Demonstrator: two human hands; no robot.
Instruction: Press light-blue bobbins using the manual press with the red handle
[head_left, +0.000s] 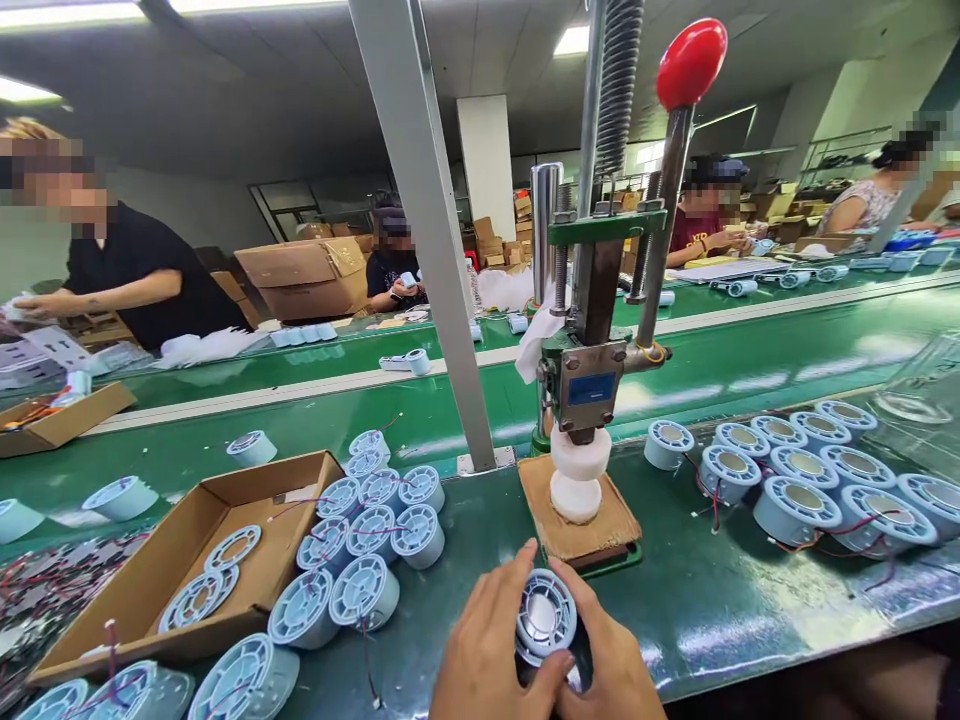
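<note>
Right at the near edge of the green worktop (705, 600), both hands cup one round fan housing (545, 617), its slotted face up and its short axis upright. The left hand (491, 650) wraps its left side, the right hand (611, 665) its right, fingers curled snugly around it, equally close. Just beyond the fingertips stands the hand press (592, 360), its white die (577, 475) on a wooden pad (581, 525), straight ahead of the housing. More housings lie in clusters to either side.
</note>
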